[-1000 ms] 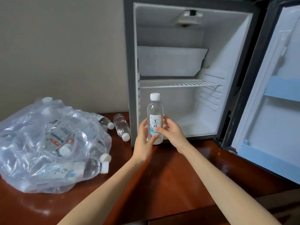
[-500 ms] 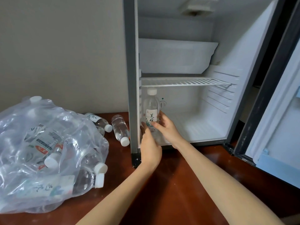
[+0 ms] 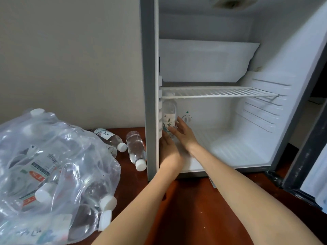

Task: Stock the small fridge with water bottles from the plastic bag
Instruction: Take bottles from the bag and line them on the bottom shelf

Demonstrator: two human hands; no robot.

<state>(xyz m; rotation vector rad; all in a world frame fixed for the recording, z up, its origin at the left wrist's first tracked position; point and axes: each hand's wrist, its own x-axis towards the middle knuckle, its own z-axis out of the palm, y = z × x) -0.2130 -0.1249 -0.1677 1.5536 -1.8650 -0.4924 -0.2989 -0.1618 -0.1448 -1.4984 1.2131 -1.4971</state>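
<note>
Under the wire shelf: the water bottle stands upright at nine o'clock in the lower compartment, tight against the left wall, its cap just below the wires; its foot is hidden behind the hands.
Left grip: clasped round the bottle's lower part, back of the hand towards the camera.
Right grip: grasping the bottle from its three o'clock side, fingertips on the label.
Fridge: open, with the door swung out at three o'clock and a white dial on the back wall just beside the bottle.
Plastic bag: at eight o'clock on the counter, clear, heaped with capped bottles.
Loose bottles: two lie on their sides between bag and fridge, one touching the bag, the other just beside the fridge frame, both with caps pointing towards five o'clock.
</note>
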